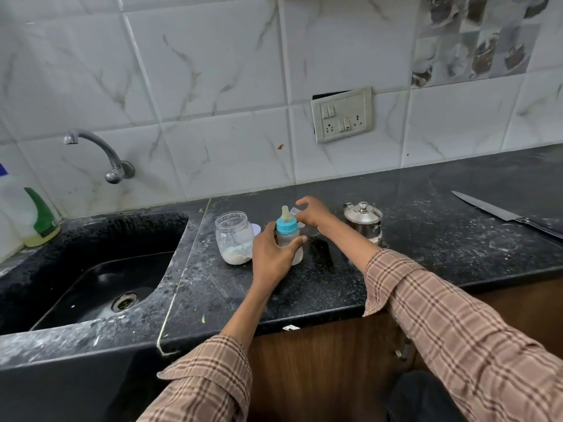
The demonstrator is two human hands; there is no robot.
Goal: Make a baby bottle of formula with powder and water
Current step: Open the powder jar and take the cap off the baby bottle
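A baby bottle (pixel 288 236) with a blue collar and a pale teat stands upright on the black counter (pixel 320 284). My left hand (pixel 271 254) is wrapped around its body. Behind the bottle, my right hand (pixel 313 213) hovers with fingers spread over a clear bottle cap (pixel 295 212); whether it grips the cap I cannot tell. To the left stands an open clear jar (pixel 234 237) with a little white powder and a scoop at its bottom. A steel lidded pot (pixel 364 222) stands to the right.
A black sink (pixel 100 287) with a wall tap (pixel 100 153) lies on the left, and a dish soap bottle (pixel 42 220) stands at its far corner. A large knife (pixel 505 213) lies at the right. A switch socket (pixel 342 115) is on the tiled wall.
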